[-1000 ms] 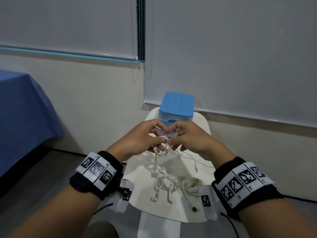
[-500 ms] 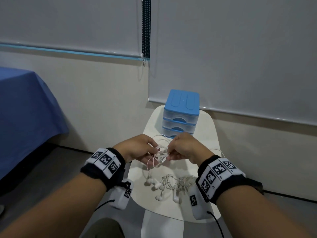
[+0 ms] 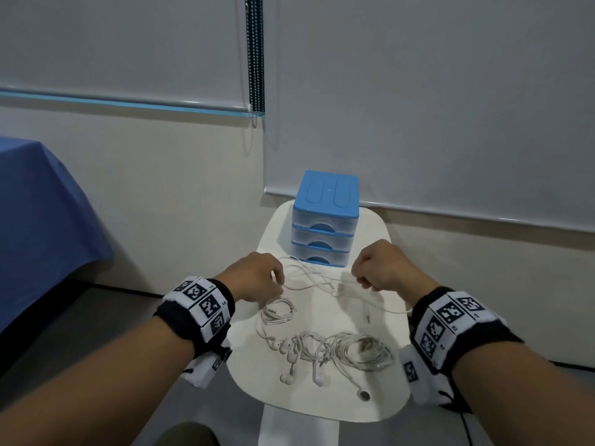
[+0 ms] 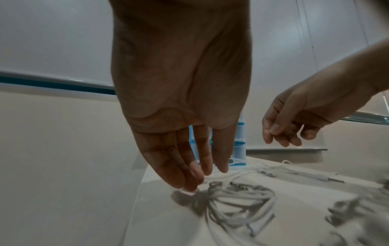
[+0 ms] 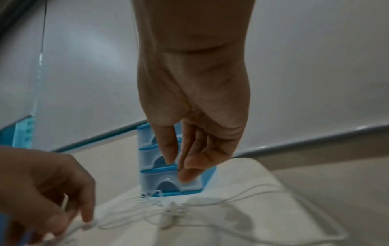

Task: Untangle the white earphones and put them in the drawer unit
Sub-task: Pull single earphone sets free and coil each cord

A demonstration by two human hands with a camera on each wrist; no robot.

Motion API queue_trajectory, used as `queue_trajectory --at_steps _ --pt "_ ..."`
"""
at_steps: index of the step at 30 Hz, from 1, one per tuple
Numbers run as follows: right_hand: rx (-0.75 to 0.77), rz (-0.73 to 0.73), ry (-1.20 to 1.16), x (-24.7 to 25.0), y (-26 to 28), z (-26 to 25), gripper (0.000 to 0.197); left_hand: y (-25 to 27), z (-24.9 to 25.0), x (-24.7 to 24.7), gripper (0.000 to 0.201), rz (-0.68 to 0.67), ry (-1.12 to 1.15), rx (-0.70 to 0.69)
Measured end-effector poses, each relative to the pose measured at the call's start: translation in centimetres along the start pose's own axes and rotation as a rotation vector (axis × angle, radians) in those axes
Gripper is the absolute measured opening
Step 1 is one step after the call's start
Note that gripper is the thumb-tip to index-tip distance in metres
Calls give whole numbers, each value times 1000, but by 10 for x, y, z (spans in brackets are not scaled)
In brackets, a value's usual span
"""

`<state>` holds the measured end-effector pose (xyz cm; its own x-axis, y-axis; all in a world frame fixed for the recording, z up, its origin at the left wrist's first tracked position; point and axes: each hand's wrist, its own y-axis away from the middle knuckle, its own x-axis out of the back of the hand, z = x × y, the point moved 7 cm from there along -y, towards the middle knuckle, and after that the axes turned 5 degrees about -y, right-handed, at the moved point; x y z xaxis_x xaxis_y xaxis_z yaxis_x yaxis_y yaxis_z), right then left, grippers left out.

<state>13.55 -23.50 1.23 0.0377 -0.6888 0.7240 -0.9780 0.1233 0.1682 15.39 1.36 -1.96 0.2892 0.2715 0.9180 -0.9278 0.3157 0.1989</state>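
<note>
One set of white earphones (image 3: 309,284) lies stretched out across the small white table (image 3: 273,400), just in front of the blue drawer unit (image 3: 325,201), whose three drawers are closed. My left hand (image 3: 275,283) pinches the left end of that cable; in the left wrist view its fingertips (image 4: 189,181) meet at the cord. My right hand (image 3: 362,281) hovers loosely curled over the right part of the cable, and the right wrist view shows its fingers (image 5: 181,166) hanging with nothing in them, in front of the drawer unit (image 5: 151,179).
A small coil of white cable (image 3: 278,312) lies under my left hand. A bigger tangle of white earphones (image 3: 341,349) fills the near half of the table. A blue-covered table (image 3: 38,220) stands at the left, and the wall is close behind the drawers.
My hands came down from in front of the drawer unit and drew apart, spreading the cable onto the table. The right hand no longer holds it.
</note>
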Motion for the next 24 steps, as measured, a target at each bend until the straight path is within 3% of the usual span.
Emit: queue_trajectory --at_steps 3,6,10,13,15,20,22,24 --pt "48 -59 411 7 -8 20 25 -11 16 10 10 4 -32 -67" --pt "58 -146 564 -5 -13 41 40 -23 37 10 17 -15 -107 -143" --pt "97 -76 697 -16 -13 51 28 -33 56 -2 33 -112 -230 -150" --pt "122 -47 801 -21 -8 54 29 -38 60 -9 29 -138 -327 -155" --pt "131 -14 742 -13 -8 50 22 -42 61 -11 21 -132 -351 -168" --pt "250 189 188 44 0 12 9 -40 64 4 13 -139 -297 -170" --pt "385 236 7 65 13 -14 14 -37 75 31 18 -1 -168 -220" --pt "515 277 -79 81 30 -42 14 -27 91 65 21 235 66 -294"
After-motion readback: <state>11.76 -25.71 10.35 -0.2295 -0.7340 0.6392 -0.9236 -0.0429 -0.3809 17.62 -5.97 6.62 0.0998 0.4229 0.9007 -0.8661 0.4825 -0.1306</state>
